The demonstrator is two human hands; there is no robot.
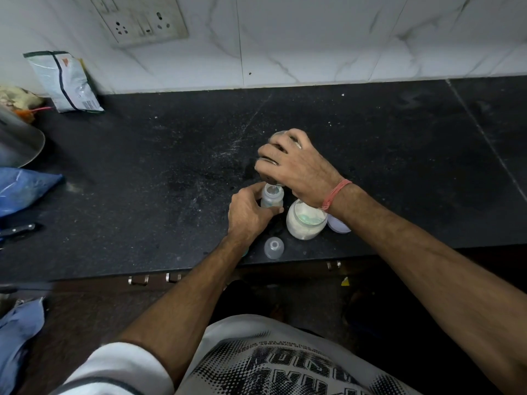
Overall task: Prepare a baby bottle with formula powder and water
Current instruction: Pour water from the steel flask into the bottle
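Note:
A small clear baby bottle (272,196) stands uncapped on the black counter (142,172). My left hand (251,213) grips its body from the near left. My right hand (296,166) holds a steel glass (278,135) tilted over the bottle's mouth, and a thin stream of water falls from it into the bottle. Just right of the bottle stands an open jar of white formula powder (306,220) with a pale green scoop lying inside. The bottle's clear cap (273,248) rests near the counter's front edge.
The jar's white lid (339,223) lies right of the jar, under my right wrist. A packet (67,81) leans on the tiled wall at the back left. A steel vessel (17,141), a blue bag (25,189) and a knife (17,230) sit at the left edge.

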